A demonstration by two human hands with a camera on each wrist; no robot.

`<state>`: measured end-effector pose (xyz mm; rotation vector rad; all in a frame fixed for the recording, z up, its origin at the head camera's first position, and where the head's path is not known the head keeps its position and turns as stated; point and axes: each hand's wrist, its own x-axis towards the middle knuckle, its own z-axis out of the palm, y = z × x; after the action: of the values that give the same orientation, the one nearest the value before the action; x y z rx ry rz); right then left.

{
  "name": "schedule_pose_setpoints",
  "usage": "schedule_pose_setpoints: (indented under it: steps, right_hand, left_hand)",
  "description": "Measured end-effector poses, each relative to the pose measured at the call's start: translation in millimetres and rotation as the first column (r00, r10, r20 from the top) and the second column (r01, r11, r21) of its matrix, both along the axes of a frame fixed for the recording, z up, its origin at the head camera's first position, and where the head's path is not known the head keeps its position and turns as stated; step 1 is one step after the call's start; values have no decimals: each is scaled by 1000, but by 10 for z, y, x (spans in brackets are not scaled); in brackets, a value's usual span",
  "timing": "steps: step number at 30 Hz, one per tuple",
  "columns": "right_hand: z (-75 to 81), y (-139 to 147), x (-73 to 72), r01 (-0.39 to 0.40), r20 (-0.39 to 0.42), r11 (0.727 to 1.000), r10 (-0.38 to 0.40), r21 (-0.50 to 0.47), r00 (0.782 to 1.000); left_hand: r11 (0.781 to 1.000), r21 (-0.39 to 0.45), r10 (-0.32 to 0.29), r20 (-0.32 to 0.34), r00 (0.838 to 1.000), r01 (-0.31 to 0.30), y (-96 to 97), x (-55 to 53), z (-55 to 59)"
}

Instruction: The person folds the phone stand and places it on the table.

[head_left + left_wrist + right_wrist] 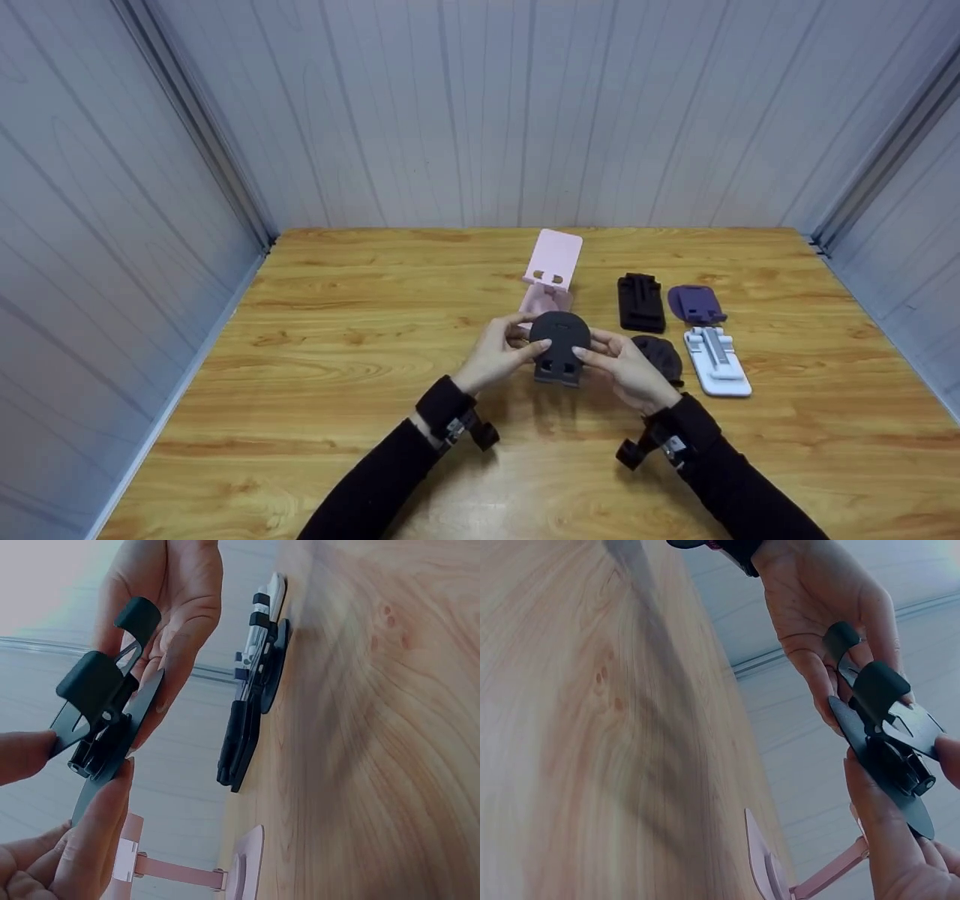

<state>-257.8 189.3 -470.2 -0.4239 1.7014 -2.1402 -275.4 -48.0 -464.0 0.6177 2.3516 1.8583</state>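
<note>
Both hands hold a black folding phone stand [560, 330] above the table, one at each side. My left hand [498, 355] pinches its left edge, and my right hand [628, 370] pinches the opposite edge, each thumb lying on the near face. The wrist views show the stand partly unfolded: a rounded base plate [142, 716], a hinge between the plates and two curved hooks [880, 690]. Just behind the hands stands an unfolded pink phone stand [555, 255], its lower part partly hidden by them.
To the right lie several folded stands: a black rectangular one [641, 304], a purple one [697, 303], a white one [718, 364] and a black rounded one [660, 358], partly behind the right hand. Pale panels [487, 112] wall in the wooden table [337, 360] at the back and sides.
</note>
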Motion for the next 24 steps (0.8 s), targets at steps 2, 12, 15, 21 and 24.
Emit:
schedule_pose_setpoints:
  steps: [2, 12, 15, 21, 24]
  right_hand:
    - [3, -2, 2, 0, 4, 1000, 0, -5, 1000]
    - [-15, 1, -12, 8, -6, 1000, -7, 20, 1000]
    - [-17, 2, -12, 12, -5, 1000, -11, 12, 1000]
    - [-20, -3, -12, 11, -3, 1000, -11, 0, 1000]
    - [-16, -7, -9, 10, -5, 1000, -10, -4, 1000]
  left_hand:
    - [1000, 1, 7, 8, 1000, -7, 3, 2, 0]
    - [1000, 21, -6, -1, 1000, 6, 22, 19, -16]
    - [1000, 25, -15, -7, 1000, 16, 27, 23, -18]
    - [1000, 28, -12, -25, 1000, 13, 31, 24, -43]
    - [1000, 27, -11, -27, 1000, 12, 31, 12, -70]
